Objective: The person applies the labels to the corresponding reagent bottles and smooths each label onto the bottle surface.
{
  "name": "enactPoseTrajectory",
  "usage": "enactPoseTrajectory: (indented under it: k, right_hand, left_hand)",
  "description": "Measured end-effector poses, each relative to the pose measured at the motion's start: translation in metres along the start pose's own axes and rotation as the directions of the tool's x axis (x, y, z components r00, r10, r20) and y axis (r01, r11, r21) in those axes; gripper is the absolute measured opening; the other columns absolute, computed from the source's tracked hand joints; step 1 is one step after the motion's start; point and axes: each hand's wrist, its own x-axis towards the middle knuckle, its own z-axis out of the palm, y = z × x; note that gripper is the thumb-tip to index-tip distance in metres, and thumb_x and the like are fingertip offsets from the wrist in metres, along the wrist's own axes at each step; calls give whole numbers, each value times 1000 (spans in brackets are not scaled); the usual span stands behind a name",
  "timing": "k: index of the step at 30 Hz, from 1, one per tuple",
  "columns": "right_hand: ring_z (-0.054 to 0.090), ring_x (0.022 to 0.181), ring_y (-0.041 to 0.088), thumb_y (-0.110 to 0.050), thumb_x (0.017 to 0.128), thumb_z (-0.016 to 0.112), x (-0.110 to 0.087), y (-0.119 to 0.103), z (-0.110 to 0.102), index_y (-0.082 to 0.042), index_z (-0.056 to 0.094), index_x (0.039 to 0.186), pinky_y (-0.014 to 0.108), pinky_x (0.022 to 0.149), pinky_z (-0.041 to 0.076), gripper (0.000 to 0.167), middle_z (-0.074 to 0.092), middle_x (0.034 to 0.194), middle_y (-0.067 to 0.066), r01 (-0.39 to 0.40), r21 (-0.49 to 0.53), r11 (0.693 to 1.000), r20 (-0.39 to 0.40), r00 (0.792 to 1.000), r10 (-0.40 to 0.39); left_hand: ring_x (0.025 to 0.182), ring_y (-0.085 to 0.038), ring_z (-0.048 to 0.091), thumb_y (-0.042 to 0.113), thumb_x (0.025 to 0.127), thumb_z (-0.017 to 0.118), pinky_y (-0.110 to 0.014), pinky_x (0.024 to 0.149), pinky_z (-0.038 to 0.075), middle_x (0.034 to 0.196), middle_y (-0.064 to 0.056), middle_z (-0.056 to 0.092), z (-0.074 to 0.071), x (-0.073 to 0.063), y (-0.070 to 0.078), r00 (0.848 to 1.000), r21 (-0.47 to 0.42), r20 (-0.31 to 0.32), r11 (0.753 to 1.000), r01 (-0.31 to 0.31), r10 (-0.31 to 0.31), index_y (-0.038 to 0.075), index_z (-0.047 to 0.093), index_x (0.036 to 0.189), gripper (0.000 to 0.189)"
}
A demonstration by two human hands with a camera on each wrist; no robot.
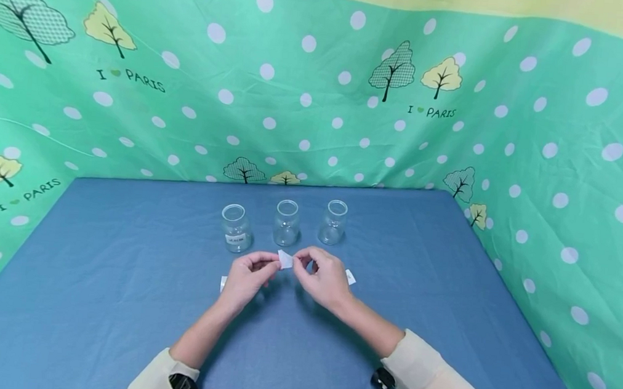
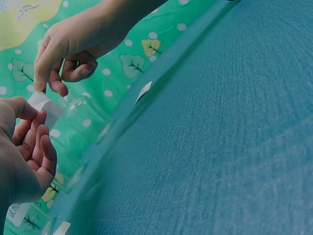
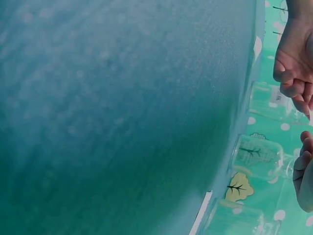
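Observation:
In front of three clear glass jars, my left hand (image 1: 245, 280) pinches a small white sticker label (image 1: 285, 259) between thumb and index finger. Its remaining fingers curl loosely below, as the left wrist view shows. From the other side my right hand (image 1: 326, 280) pinches the label's edge with its fingertips; in the left wrist view they meet its upper corner. The label is held above the table, bent at one part. The left jar (image 1: 236, 230) bears a white printed label; the middle jar (image 1: 286, 224) and right jar (image 1: 333, 223) show bare glass.
A white paper piece (image 1: 223, 283) lies beside my left hand, partly hidden by it. Another white piece (image 1: 350, 277) lies just right of my right hand. The blue-covered table (image 1: 113, 301) ends at a green dotted curtain (image 1: 321, 84) behind and to the sides.

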Motion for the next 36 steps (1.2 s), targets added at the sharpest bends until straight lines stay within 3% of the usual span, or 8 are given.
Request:
enactPoseTrajectory:
  k: [4, 14, 24, 36]
  right_hand:
    - [47, 55, 4, -12, 85, 61, -1, 1, -1, -13, 67, 84, 16, 53, 40, 6, 61, 71, -4, -55, 23, 998, 5, 998, 55]
    - [45, 54, 2, -14, 84, 60, 1, 0, -3, -15, 65, 81, 16, 51, 39, 6, 60, 67, -6, -91, 12, 996, -19, 996, 92]
    - [44, 52, 3, -14, 82, 61, 0, 1, -9, -18, 64, 80, 18, 49, 37, 5, 59, 66, -6, -177, 21, 984, -17, 984, 178]
    - [46, 52, 10, -13, 82, 61, -2, 5, -11, -14, 64, 79, 18, 50, 38, 5, 59, 65, -3, -176, 62, 982, -46, 983, 179]
  left_hand:
    - [58, -16, 54, 3, 84, 64, -23, 51, 45, 72, -9, 64, 0, -1, 0, 1000, 3, -11, 1000, 1, -1, -6, 67, 95, 15]
    - [55, -11, 52, 5, 83, 66, -22, 51, 44, 65, 1, 61, 0, -4, 4, 999, 39, -6, 998, 52, -52, -8, 66, 95, 18]
    - [54, -12, 51, 7, 82, 64, -23, 50, 44, 70, -10, 66, 0, -2, 1, 996, 75, -3, 993, 93, -93, -4, 67, 89, 13]
    - [53, -12, 51, 9, 82, 63, -25, 48, 43, 66, -5, 64, 3, -3, 4, 993, 109, -22, 987, 117, -116, -3, 68, 88, 14]
